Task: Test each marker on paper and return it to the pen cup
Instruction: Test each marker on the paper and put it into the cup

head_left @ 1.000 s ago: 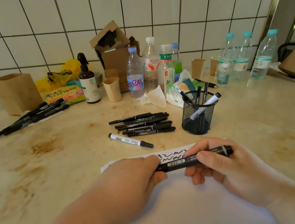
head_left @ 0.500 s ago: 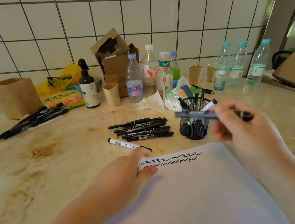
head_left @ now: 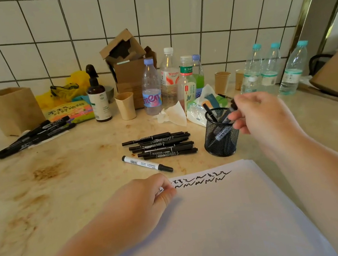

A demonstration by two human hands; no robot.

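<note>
Above the cup (head_left: 222, 140), right hand (head_left: 264, 116) pinches a marker (head_left: 231, 116); left hand (head_left: 143, 198) lies curled on paper (head_left: 230, 216), grip unclear; pile (head_left: 162, 146) beside cup likely untested.

Paper (head_left: 230, 216) lies nearest, at six o'clock on the counter (head_left: 63, 186). The left hand (head_left: 139, 201) rests on its ten o'clock corner. Just past the paper's twelve o'clock edge stands the pen cup (head_left: 222, 140), with markers inside. The right hand (head_left: 264, 118) is at the cup's two o'clock, gripping a marker (head_left: 230, 115) at the rim. At the cup's nine o'clock is a pile of markers (head_left: 161, 145). In front of it lies a lone marker (head_left: 147, 164), between pile and left hand. A tissue (head_left: 172, 115) sits at the cup's eleven o'clock, with a cluster of bottles (head_left: 170, 80) behind it and a cardboard box (head_left: 129, 68) at their ten o'clock. Far out at the counter's ten o'clock lies a row of markers (head_left: 32, 137), with a wooden box (head_left: 12, 110) behind.
</note>
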